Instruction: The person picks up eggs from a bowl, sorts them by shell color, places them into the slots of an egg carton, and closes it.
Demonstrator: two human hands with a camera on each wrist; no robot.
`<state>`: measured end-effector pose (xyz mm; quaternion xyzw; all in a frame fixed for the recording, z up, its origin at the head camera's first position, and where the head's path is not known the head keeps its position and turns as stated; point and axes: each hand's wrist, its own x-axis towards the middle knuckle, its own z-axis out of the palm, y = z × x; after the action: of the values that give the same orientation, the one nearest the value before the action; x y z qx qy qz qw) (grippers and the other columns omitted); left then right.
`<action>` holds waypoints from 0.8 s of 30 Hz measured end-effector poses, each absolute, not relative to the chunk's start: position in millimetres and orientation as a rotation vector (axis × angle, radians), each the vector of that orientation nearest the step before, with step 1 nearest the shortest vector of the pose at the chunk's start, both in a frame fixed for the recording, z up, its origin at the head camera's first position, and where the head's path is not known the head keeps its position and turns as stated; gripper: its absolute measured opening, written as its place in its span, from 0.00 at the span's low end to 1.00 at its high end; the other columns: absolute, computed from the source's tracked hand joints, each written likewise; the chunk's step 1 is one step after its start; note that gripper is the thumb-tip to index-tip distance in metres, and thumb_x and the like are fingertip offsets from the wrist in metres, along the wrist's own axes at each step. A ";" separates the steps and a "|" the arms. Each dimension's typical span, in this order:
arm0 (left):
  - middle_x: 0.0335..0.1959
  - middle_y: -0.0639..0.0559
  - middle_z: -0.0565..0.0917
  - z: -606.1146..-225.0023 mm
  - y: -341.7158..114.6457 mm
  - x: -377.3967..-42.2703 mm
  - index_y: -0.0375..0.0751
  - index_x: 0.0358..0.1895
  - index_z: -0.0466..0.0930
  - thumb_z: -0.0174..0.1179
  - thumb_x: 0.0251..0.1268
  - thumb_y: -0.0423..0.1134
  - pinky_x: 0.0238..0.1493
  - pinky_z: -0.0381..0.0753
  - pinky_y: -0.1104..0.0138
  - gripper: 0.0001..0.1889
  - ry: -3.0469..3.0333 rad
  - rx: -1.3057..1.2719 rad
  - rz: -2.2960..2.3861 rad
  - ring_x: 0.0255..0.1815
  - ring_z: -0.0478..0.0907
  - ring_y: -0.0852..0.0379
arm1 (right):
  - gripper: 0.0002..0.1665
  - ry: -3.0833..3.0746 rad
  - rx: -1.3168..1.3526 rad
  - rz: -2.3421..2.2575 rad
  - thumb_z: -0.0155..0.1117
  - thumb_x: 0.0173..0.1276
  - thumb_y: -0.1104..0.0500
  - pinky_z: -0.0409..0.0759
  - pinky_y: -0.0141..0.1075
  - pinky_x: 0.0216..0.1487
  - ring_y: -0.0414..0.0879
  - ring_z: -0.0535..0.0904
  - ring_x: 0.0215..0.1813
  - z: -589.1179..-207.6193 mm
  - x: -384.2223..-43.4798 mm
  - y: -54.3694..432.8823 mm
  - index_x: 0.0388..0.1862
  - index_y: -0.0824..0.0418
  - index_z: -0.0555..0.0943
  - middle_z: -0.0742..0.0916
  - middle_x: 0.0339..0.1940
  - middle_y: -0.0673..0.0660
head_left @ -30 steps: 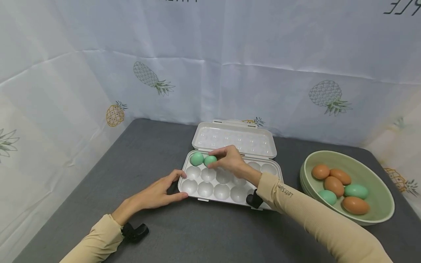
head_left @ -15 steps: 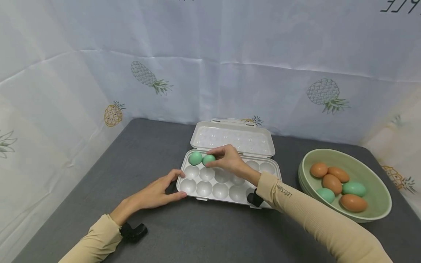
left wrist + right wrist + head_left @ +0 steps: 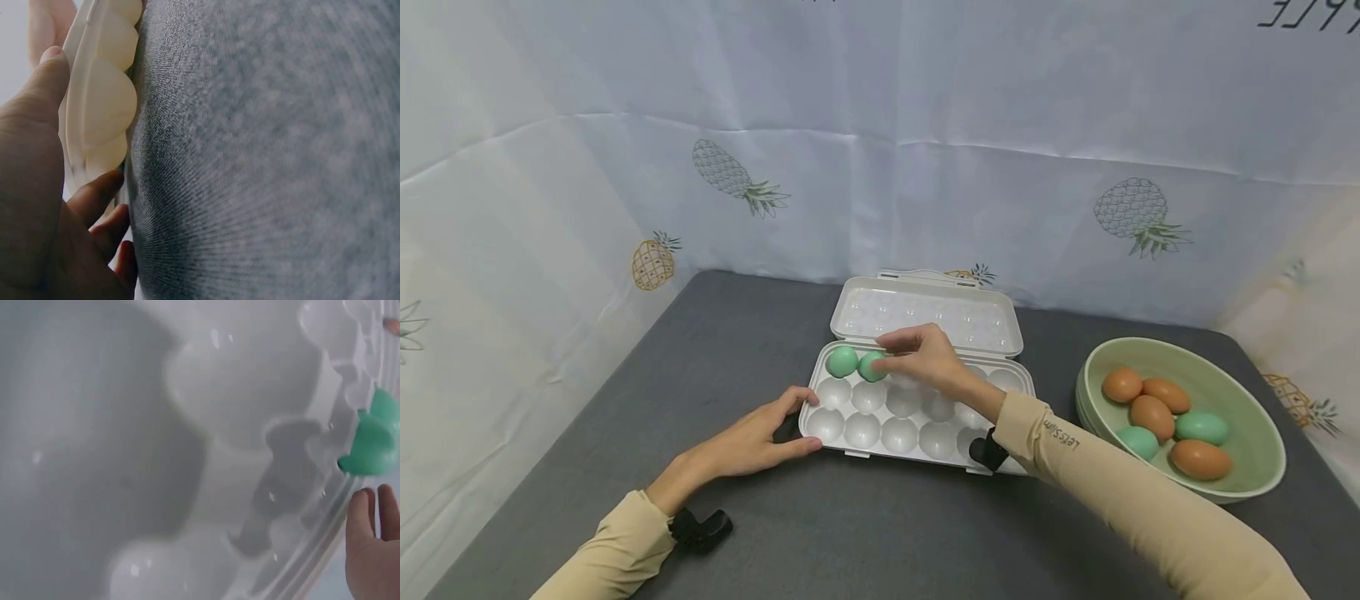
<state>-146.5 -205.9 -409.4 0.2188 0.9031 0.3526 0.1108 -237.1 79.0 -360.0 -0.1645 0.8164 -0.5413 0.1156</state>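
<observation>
A white plastic egg tray point(image 3: 917, 454) lies on the dark table, its lid point(image 3: 925, 312) folded back. Two green eggs stand in its far left cups: the left egg point(image 3: 842, 361) and the right egg point(image 3: 871, 367). My right hand point(image 3: 928, 358) is beside the right egg, thumb overlapping it in the head view; in the right wrist view its extended fingers point(image 3: 361, 515) show just apart from the green eggs. My left hand point(image 3: 752, 437) holds the tray's near left corner, thumb point(image 3: 50, 78) at the rim and fingers bent round the end.
To the right stands a pale green bowl point(image 3: 1255, 450) holding several brown and green eggs. White curtains with pineapple prints point(image 3: 985, 158) hang behind and on both sides of the table point(image 3: 880, 533).
My right thumb and index finger have spread and drawn slightly right, off the right green egg, which sits in its cup. My left hand keeps its place at the tray.
</observation>
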 end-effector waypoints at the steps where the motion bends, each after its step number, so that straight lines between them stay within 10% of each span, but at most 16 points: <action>1: 0.71 0.43 0.75 -409.6 -206.0 -146.6 0.56 0.66 0.63 0.62 0.71 0.60 0.68 0.71 0.43 0.29 2.654 0.641 1.034 0.75 0.71 0.43 | 0.25 2.384 -0.485 -1.598 0.78 0.60 0.62 0.84 0.38 0.59 0.55 0.87 0.58 -358.4 -237.6 81.4 0.56 0.68 0.85 0.89 0.56 0.65; 10: 0.71 0.42 0.75 -410.6 -206.4 -147.0 0.57 0.66 0.63 0.62 0.70 0.61 0.68 0.71 0.42 0.29 2.660 0.632 1.024 0.75 0.71 0.42 | 0.25 2.272 -0.469 -1.715 0.75 0.64 0.63 0.84 0.35 0.57 0.38 0.87 0.53 -336.5 -242.5 112.8 0.59 0.67 0.83 0.88 0.59 0.65; 18: 0.70 0.42 0.76 -410.0 -206.3 -146.9 0.58 0.66 0.63 0.62 0.70 0.61 0.67 0.72 0.42 0.29 2.667 0.631 1.019 0.74 0.72 0.43 | 0.23 2.160 -0.575 -1.869 0.69 0.68 0.68 0.84 0.33 0.58 0.33 0.87 0.51 -325.1 -243.2 150.6 0.62 0.70 0.80 0.91 0.45 0.38; 24: 0.70 0.43 0.76 -411.4 -206.3 -147.1 0.59 0.66 0.63 0.62 0.70 0.62 0.67 0.72 0.42 0.29 2.669 0.628 1.017 0.74 0.73 0.43 | 0.18 2.107 -0.611 -1.974 0.69 0.68 0.69 0.82 0.29 0.58 0.33 0.87 0.53 -319.3 -240.6 176.3 0.53 0.55 0.88 0.92 0.45 0.40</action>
<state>-147.1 -206.3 -411.4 0.2134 0.9073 0.3457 0.1083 -240.6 176.3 -319.3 -0.2061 0.7109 -0.6657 0.0951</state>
